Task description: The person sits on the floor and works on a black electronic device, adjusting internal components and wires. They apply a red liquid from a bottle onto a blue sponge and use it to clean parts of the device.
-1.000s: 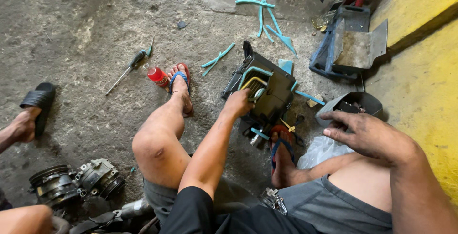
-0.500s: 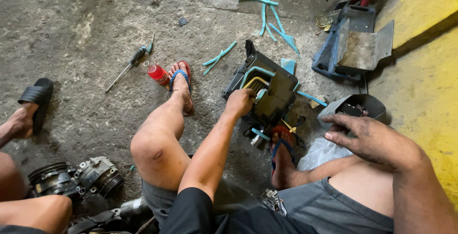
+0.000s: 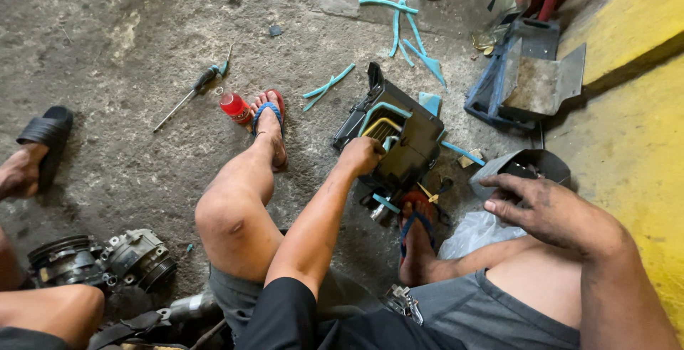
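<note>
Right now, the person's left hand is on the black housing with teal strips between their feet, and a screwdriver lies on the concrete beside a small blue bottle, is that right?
Not quite: the small bottle is red, not blue. The head view shows it by the sandalled foot, with the screwdriver lying on the concrete just beyond it. The left hand is indeed on the black housing with teal strips.

Rough, stained grey concrete floor [image 3: 142,15] fills the scene in flat daylight, cracked at the far side, while a yellow-painted raised ledge [image 3: 634,29] runs along the right edge.
</note>
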